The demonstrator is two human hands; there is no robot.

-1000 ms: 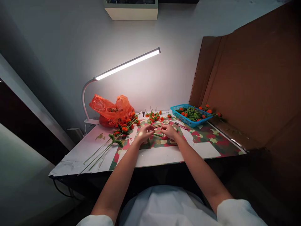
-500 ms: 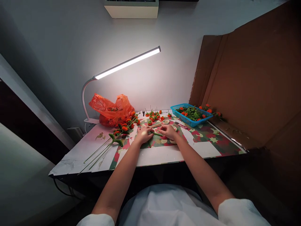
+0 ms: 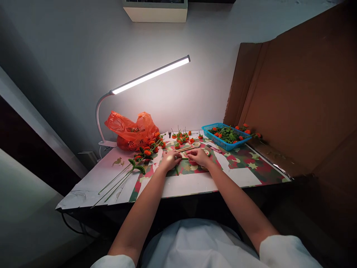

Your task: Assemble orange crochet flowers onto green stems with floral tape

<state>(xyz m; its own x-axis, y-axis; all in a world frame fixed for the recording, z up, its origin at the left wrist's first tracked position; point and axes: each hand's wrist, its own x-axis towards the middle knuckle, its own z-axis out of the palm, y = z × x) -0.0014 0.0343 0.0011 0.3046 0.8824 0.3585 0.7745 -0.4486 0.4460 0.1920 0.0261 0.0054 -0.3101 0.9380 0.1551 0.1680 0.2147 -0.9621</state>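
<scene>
My left hand (image 3: 170, 160) is closed, its fingers pinching a thin green stem-like strip (image 3: 185, 159) that reaches across toward my right hand. Another short green piece (image 3: 176, 170) points down from beneath the left fingers. My right hand (image 3: 198, 156) is closed too, thumb and fingertips pinched at the strip's other end; the exact contact is too small to make out. Just beyond the hands lie thin brown sticks (image 3: 184, 149) and a small round roll (image 3: 196, 144). Small orange flower heads (image 3: 182, 138) with green bases stand behind them.
Long-stemmed orange flowers (image 3: 147, 152) lie to the left, by an orange plastic bag (image 3: 134, 130). A blue basket (image 3: 227, 146) of green stems and flowers sits at back right, near a pink-handled cutter (image 3: 214, 149). A lit lamp (image 3: 150, 76) hangs above; cardboard (image 3: 290, 100) stands right.
My right hand has shifted slightly left, closer to my left hand, and less of the green strip shows between them. The left hand stays nearly in place.
</scene>
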